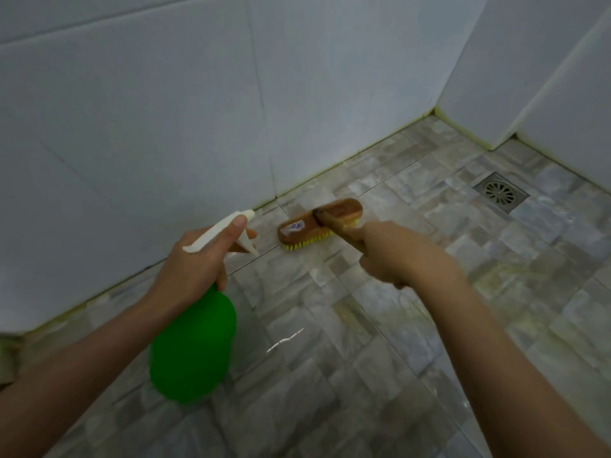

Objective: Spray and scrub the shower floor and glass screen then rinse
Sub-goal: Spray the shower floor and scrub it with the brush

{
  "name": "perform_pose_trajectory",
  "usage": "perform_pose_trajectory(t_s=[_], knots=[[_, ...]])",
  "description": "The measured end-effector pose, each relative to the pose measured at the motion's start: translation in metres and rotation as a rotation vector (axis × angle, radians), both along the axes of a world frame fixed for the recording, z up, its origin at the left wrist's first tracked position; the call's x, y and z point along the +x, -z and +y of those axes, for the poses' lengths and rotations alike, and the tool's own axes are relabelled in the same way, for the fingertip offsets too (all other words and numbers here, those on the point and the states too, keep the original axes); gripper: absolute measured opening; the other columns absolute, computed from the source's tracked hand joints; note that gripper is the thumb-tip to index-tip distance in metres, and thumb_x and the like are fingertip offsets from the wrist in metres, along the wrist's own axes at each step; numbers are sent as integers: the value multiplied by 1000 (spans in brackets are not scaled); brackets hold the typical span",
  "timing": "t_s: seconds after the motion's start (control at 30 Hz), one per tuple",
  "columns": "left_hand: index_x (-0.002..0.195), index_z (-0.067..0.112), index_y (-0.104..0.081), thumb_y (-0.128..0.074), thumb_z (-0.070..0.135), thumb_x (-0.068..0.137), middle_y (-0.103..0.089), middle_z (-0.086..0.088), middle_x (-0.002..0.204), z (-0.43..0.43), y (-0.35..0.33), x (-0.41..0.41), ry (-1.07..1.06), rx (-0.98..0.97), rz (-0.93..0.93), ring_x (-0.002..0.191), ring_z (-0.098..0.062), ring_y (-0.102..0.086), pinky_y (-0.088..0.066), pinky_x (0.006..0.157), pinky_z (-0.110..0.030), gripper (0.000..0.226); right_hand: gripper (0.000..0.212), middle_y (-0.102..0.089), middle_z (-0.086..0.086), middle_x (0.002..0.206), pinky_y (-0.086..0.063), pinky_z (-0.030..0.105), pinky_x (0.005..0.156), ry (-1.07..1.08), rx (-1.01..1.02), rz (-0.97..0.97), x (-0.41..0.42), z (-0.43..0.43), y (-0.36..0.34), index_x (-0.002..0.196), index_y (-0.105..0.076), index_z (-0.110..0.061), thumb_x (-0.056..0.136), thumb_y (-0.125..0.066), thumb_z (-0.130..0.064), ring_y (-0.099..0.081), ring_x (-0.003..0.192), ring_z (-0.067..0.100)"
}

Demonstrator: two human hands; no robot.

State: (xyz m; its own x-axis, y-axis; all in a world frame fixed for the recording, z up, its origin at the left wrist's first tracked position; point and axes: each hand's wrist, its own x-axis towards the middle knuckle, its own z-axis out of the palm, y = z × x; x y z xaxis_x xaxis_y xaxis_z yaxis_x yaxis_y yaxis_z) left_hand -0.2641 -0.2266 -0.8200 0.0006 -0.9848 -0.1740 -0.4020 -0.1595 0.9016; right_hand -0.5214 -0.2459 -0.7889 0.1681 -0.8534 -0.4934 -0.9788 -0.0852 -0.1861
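Left hand (195, 259) wrapped round the neck of the green spray bottle (195, 345). One finger lies over the top of the white trigger head (215, 234), another tip shows beneath by the trigger. Bottle body hangs below the grip, back toward the camera. The nozzle points out past the knuckles at the wall-floor joint.

Right hand (396, 256) clenched in a firm fist round the wooden handle (340, 229) of the scrub brush (317, 223). The handle runs out ahead of the fingers to the brush head. The head sits just fwd and left of that grip, yellow bristles (297, 244) down on the shower floor (363, 342), close to the base of the white wall tiles (165, 127). Sticker on the brush back, too blurred to read. Brush head is just right of the spray nozzle, small gap btwn them.

Floor is grey stone-look tile, with a wet glint (284, 340) in the space btwn the two forearms. Yellowish grout line along the wall base. Floor drain (501, 191), sq. metal grate, lies well right of and beyond the right-hand grip, near the far corner.
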Motion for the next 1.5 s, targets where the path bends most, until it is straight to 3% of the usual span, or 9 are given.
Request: perform_pose_trajectory(t_s=[0.23, 0.37, 0.53, 0.7, 0.87, 0.97, 1.13, 1.33, 1.5], knots=[[98, 41, -75, -50, 78, 79, -77, 8, 97, 26, 3, 8, 10, 41, -58, 73, -39, -71, -48, 56, -30, 49, 89, -50, 15, 130, -51, 31, 50, -219, -55, 47, 29, -24, -1, 149, -1, -47, 89, -40, 6, -51, 55, 15], [102, 37, -73, -44, 78, 80, -76, 13, 98, 39, 3, 5, 44, 66, -106, 47, -27, -63, -48, 52, -27, 55, 80, -45, -3, 86, -50, 23, 48, -351, 130, 189, -1, 52, -35, 142, -1, -57, 96, -40, -4, -45, 52, 7], [99, 37, -75, -46, 83, 75, -76, -16, 85, 44, 7, -16, 85, 130, -88, 41, -20, -58, -45, 52, -27, 60, 78, -37, -3, 69, -34, 26, 48, -286, -149, 193, -4, 56, 12, 144, 12, -52, 98, -37, -12, -43, 57, 15], [96, 33, -76, -44, 86, 73, -76, -16, 83, 53, 8, -38, 188, 140, -84, 40, -20, -58, -47, 53, -27, 66, 104, -44, 1, 75, -43, 30, 55, -314, 21, 256, -53, 91, -12, 77, 51, -69, 100, -36, -16, -56, 69, 21], [99, 45, -73, -43, 84, 74, -75, -20, 92, 55, -4, -54, 204, 122, -62, 42, -20, -58, -48, 54, -28, 56, 65, -39, -2, 69, -42, 29, 55, -280, 16, 308, -79, 115, 0, 148, 8, -47, 102, -34, -26, -46, 58, 16], [98, 46, -74, -43, 83, 76, -75, -19, 92, 60, -10, -62, 218, 112, -77, 42, -21, -58, -49, 54, -28, 53, 63, -42, -3, 75, -48, 30, 63, -232, -28, 160, -77, 112, -3, 145, 1, -55, 102, -36, -28, -50, 66, 15], [96, 36, -76, -45, 66, 89, -77, 13, 94, 65, -17, -66, 174, 84, -81, 40, -18, -54, -43, 49, -23, 44, 86, -50, -9, 81, -54, 23, 70, -176, 212, 277, -83, 176, -49, 98, 37, -78, 102, -31, -24, -58, 73, 8], [102, 44, -72, -47, 73, 84, -76, 14, 99, 62, -15, -85, 237, 107, -76, 44, -25, -59, -47, 51, -27, 42, 72, -38, -4, 66, -37, 27, 46, 14, -65, 252, -81, 146, 8, 147, 11, -46, 101, -37, -18, -42, 51, 12], [96, 41, -73, -48, 64, 90, -77, 13, 97, 56, -17, -101, 236, 89, -76, 46, -27, -56, -44, 54, -27, 34, 79, -43, -6, 72, -46, 24, 56, 114, 13, 303, -111, 197, -20, 139, 26, -50, 100, -36, -19, -46, 55, 8]])
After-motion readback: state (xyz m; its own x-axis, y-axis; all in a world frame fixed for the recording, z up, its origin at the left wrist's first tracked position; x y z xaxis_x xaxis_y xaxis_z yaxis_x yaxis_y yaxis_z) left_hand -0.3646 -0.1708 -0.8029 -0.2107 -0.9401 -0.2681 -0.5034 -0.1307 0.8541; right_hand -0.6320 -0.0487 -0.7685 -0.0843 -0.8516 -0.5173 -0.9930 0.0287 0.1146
